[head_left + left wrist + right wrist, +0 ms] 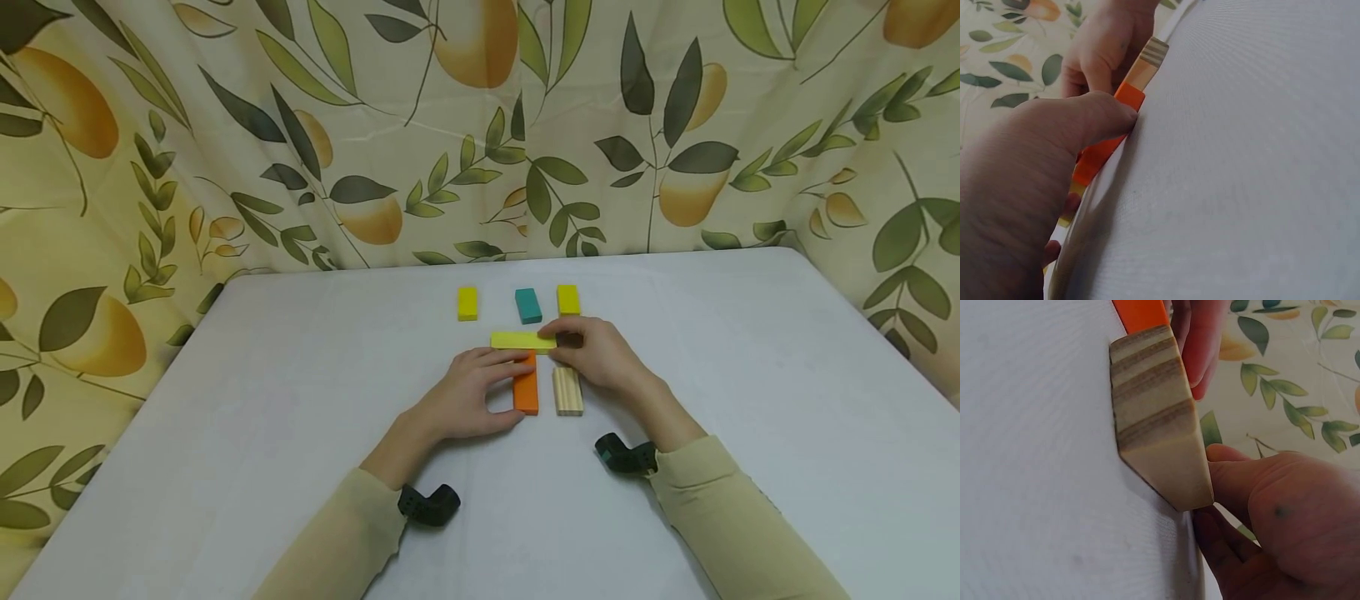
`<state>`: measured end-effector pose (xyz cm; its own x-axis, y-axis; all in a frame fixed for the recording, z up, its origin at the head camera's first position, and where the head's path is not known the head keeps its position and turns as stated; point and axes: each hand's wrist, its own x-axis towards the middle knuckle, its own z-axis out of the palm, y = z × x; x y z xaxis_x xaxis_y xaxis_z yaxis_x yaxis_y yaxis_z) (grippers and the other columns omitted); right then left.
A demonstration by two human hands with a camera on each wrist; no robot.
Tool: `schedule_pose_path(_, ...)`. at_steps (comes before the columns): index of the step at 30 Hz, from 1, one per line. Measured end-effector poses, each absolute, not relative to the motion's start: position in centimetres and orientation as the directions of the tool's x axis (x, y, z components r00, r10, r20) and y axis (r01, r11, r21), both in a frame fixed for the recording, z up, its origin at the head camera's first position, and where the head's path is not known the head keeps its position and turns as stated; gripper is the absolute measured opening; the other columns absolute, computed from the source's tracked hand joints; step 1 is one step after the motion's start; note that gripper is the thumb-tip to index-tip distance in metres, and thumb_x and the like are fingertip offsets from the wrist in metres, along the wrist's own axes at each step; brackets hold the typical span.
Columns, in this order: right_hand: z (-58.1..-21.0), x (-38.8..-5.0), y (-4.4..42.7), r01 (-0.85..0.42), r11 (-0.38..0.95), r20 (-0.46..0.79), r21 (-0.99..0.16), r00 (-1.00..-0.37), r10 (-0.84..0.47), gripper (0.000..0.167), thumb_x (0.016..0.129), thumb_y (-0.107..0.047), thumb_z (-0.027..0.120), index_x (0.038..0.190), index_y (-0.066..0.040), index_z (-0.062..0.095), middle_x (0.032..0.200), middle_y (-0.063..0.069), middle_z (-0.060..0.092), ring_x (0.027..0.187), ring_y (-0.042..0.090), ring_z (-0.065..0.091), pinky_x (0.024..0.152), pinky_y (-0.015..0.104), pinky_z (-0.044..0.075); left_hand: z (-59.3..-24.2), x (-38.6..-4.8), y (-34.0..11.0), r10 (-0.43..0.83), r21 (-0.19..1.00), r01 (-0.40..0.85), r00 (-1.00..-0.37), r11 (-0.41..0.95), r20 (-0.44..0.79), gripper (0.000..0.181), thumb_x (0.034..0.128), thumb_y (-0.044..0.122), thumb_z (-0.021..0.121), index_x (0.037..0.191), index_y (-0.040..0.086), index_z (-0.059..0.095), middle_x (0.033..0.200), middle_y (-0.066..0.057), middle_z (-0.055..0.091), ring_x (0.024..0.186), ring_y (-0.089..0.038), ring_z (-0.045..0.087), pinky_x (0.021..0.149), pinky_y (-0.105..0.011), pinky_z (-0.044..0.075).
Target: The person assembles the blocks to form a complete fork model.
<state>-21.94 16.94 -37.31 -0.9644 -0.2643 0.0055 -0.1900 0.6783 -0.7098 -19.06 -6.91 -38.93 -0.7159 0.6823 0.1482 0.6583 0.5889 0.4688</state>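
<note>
My left hand (472, 396) holds an orange block (527, 393) lying lengthwise on the table, thumb at its near end and fingers at the far end. In the left wrist view the thumb presses the orange block (1100, 156). Across the far end of that block lies a long yellow block (516, 340). My right hand (600, 354) pinches the yellow block's right end between thumb and fingers. A striped bare-wood block (567, 392) lies just right of the orange one; in the right wrist view this wooden block (1154, 394) partly hides the area beyond.
Behind the hands stand a small yellow block (467, 303), a teal block (528, 306) and another yellow block (568, 298), spaced in a row. A white cloth covers the table (300, 358). Patterned fabric (465, 167) hangs along the back and sides.
</note>
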Motion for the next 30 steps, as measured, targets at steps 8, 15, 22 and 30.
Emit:
schedule_pose_path(8, -37.3, -21.9, 17.0, -0.192, 0.683, 0.008, -0.704, -0.965, -0.263, 0.028, 0.094, -0.004, 0.068, 0.122, -0.008, 0.071, 0.134, 0.016, 0.061, 0.128, 0.037, 0.048, 0.113, 0.055, 0.032, -39.0, -19.1, -6.9, 0.678, 0.482, 0.651, -0.720, 0.587, 0.146, 0.058, 0.0898, 0.036, 0.073, 0.144, 0.020, 0.059, 0.153, 0.004, 0.048, 0.141, -0.029, 0.037, 0.117, -0.052, 0.023)
schedule_pose_path(15, -37.3, -22.0, 17.1, -0.192, 0.669, 0.008, -0.718, -0.964, -0.267, 0.028, 0.093, -0.004, 0.070, 0.121, -0.008, 0.072, 0.132, 0.016, 0.061, 0.125, 0.036, 0.050, 0.112, 0.055, 0.034, -39.0, -19.1, -6.9, 0.680, 0.490, 0.651, -0.718, 0.580, 0.149, 0.059, 0.0894, 0.036, 0.073, 0.144, 0.020, 0.059, 0.153, 0.005, 0.047, 0.141, -0.028, 0.037, 0.116, -0.053, 0.024)
schedule_pose_path(22, -37.0, -21.8, 17.5, -0.179, 0.619, 0.016, -0.764, -0.966, -0.260, 0.029, 0.093, -0.007, 0.070, 0.122, -0.008, 0.072, 0.129, 0.013, 0.064, 0.117, 0.033, 0.056, 0.108, 0.051, 0.040, -38.9, -19.1, -7.4, 0.648, 0.556, 0.631, -0.735, 0.542, 0.202, 0.052, 0.0887, 0.035, 0.073, 0.137, 0.018, 0.064, 0.144, 0.007, 0.055, 0.135, -0.018, 0.043, 0.115, -0.045, 0.028)
schedule_pose_path(30, -36.3, -21.2, 18.1, -0.115, 0.612, -0.048, -0.782, -0.969, -0.243, 0.030, 0.096, -0.016, 0.068, 0.125, -0.010, 0.070, 0.133, 0.012, 0.061, 0.118, 0.033, 0.057, 0.104, 0.049, 0.046, -38.6, -19.8, -8.2, 0.580, 0.600, 0.613, -0.764, 0.514, 0.284, 0.046, 0.0894, 0.028, 0.076, 0.133, 0.016, 0.066, 0.139, 0.004, 0.059, 0.129, -0.016, 0.043, 0.110, -0.042, 0.035)
